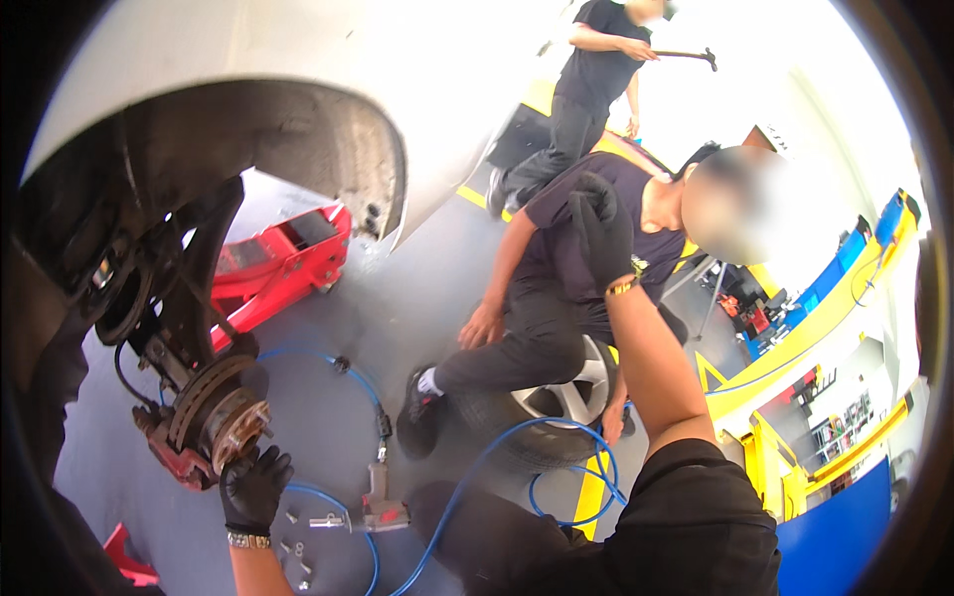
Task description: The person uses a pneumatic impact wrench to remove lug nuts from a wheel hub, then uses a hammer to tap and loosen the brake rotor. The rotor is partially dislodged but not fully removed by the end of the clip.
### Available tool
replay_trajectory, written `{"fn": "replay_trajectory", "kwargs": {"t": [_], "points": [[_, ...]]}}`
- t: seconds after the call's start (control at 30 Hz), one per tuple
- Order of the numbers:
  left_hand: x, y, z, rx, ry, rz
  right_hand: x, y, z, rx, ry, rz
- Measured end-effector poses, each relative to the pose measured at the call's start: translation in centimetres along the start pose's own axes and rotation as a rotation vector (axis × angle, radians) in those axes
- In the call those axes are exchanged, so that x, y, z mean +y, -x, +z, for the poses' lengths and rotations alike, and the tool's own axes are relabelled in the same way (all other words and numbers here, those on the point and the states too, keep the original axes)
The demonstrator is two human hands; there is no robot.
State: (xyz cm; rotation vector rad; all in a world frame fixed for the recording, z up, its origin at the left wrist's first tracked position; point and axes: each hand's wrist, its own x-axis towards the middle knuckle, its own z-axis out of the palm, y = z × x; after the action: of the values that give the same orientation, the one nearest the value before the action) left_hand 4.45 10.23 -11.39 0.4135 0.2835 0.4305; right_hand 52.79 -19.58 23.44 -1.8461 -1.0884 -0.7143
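Looks like I'm working on the wheel hub (237,433) below the wheel arch (348,149): left hand (255,490) at its lower edge, can't tell if it's pinching. Right hand (601,236) raised, grip unclear. Next move probably needs a steady touch.

A: Left hand (253,492)?
B: Black-gloved, low, fingers (272,464) partly bent. Can't read the grip from where I'm standing. Bare left forearm (260,573) below.
A: Right hand (602,238)?
B: Gloved too, raised high, curled. Bare right forearm (656,368) slants up to it.
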Motion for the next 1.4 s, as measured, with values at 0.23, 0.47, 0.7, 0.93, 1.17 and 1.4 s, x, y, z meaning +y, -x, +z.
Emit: {"fn": "replay_trajectory", "kwargs": {"t": [0.23,0.47,0.7,0.93,1.17,1.4], "points": [[-1.0,-1.1,-1.1,-0.009,-0.051,-0.018,2.8,-19.4,-18.2,0.345,0.735,-0.145],[-0.3,-0.6,-1.4,0.03,-0.074,-0.017,-0.4,-25.9,-29.1,0.296,1.276,0.249],[-0.4,-0.8,-0.5,0.053,0.014,-0.036,2.2,-21.0,-28.7,-0.232,0.283,0.209],[-0.6,-0.2,-1.2,0.027,-0.079,-0.008,-4.1,-11.2,-18.1,-0.141,-0.072,0.123],[-0.6,-0.5,-2.2,-0.024,0.06,0.029,-12.6,8.3,-7.9,-0.128,-0.391,0.065],[0.2,-0.6,-1.0,0.181,-0.001,-0.037,-18.0,20.7,0.6,-0.806,-0.295,-0.197]]}}
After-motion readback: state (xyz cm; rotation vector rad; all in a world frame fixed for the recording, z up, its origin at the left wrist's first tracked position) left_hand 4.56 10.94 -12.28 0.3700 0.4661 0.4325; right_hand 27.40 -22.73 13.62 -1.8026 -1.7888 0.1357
